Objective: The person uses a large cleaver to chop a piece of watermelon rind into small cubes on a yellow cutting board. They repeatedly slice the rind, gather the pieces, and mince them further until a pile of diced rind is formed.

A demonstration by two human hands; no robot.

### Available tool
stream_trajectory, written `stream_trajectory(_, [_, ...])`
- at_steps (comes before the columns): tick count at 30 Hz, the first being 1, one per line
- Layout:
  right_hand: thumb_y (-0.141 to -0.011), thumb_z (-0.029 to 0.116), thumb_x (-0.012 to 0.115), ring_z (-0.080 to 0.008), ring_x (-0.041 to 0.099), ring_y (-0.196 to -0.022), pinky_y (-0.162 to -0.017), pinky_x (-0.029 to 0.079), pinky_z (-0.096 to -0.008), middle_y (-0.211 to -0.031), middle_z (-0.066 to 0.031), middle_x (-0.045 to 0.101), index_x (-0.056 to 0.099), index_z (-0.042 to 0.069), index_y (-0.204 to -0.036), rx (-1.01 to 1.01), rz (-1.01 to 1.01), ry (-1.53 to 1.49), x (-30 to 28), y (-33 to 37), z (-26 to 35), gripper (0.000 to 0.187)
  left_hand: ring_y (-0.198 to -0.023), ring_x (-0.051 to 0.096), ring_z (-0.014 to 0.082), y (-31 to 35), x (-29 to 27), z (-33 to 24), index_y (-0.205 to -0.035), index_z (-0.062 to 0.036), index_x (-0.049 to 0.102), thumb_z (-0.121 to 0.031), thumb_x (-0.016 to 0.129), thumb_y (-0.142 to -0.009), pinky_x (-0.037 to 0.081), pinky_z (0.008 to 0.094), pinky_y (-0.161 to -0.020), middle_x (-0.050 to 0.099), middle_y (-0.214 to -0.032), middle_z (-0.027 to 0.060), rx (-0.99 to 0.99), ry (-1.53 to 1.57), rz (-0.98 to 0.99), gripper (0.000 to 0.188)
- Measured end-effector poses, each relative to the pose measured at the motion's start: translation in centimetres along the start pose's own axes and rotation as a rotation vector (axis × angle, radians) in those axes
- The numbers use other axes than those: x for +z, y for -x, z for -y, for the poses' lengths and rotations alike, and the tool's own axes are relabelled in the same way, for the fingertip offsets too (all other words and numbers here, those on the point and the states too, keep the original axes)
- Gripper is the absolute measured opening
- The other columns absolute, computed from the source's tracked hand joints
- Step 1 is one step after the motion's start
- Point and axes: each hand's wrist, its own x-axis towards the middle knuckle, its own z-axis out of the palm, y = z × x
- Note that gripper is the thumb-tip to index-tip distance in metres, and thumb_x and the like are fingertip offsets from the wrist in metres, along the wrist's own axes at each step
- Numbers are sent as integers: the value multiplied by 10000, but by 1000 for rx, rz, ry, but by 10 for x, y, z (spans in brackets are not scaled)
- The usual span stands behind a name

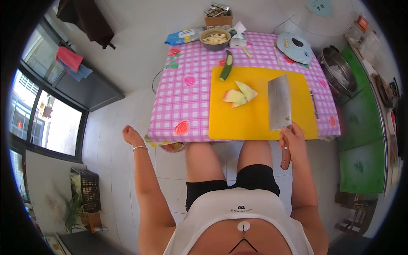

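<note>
My right hand (293, 139) grips the wooden handle of a cleaver (279, 104). The cleaver's broad blade points away from me over the right half of a yellow cutting board (242, 125). Several pale pieces of what looks like melon rind (234, 97), tinged pink and green, lie left of the blade. Across the board's far left edge rests a dark green cucumber or zucchini (227, 66) with a pale cut face. Off the table's left side, my left hand (132, 135) is held closed above the floor, a bracelet at its wrist; anything inside its fingers is hidden.
A pink checked tablecloth (174, 110) covers the table. Toward the back stand a bowl of garlic-like cloves (215, 39), a blue wipes pack (184, 36) and a fan base (294, 47). A large metal pot (338, 70) is at right. Under the near-left edge sits a container (174, 147).
</note>
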Motion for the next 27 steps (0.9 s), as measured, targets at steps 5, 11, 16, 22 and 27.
stream_trajectory(5, [-953, 89, 593, -131, 544, -527, -503, 464, -283, -696, -50, 555, 529, 26, -858, 50, 18, 14, -1, -5, -5, 131, -1040, 649, 273, 114, 57, -154, -1144, -59, 664, 13, 649, -852, 511, 368, -922, 682, -1147, 96, 580, 27, 631, 301])
stream_trajectory(11, [-936, 68, 596, -126, 554, -533, -508, 466, -278, -706, -52, 573, 569, 0, -902, -19, 61, 101, -6, 1, -3, 81, -1235, 549, 355, 278, 117, -225, -1271, -55, 605, -129, 725, -804, 422, 460, -1067, 614, -1292, 162, 1135, 50, 1096, 487])
stream_trajectory(16, [-931, 52, 599, -125, 550, -525, -503, 459, -279, -693, -47, 569, 568, -3, -927, -27, 12, 125, -33, 9, 5, 64, -1250, 531, 377, 292, 155, -224, -1255, -50, 623, -87, 682, -778, 410, 461, -1082, 569, -1346, 206, 1073, -130, 1264, 481])
stream_trajectory(22, [-929, 43, 593, -135, 546, -514, -498, 460, -287, -683, -49, 565, 550, 0, -938, -14, 4, 199, -57, 9, 5, 61, -1294, 474, 397, 294, 166, -233, -1206, -50, 618, -111, 673, -755, 349, 533, -1112, 555, -1317, 205, 1160, -300, 960, 458])
stream_trajectory(27, [-931, 69, 592, -154, 561, -501, -485, 469, -307, -672, -70, 564, 527, -7, -919, 15, 102, 361, -62, -6, 13, 101, -1288, 482, 381, 323, 189, -249, -1189, -56, 631, -161, 675, -757, 365, 492, -1111, 570, -1263, 197, 1328, -257, 1111, 446])
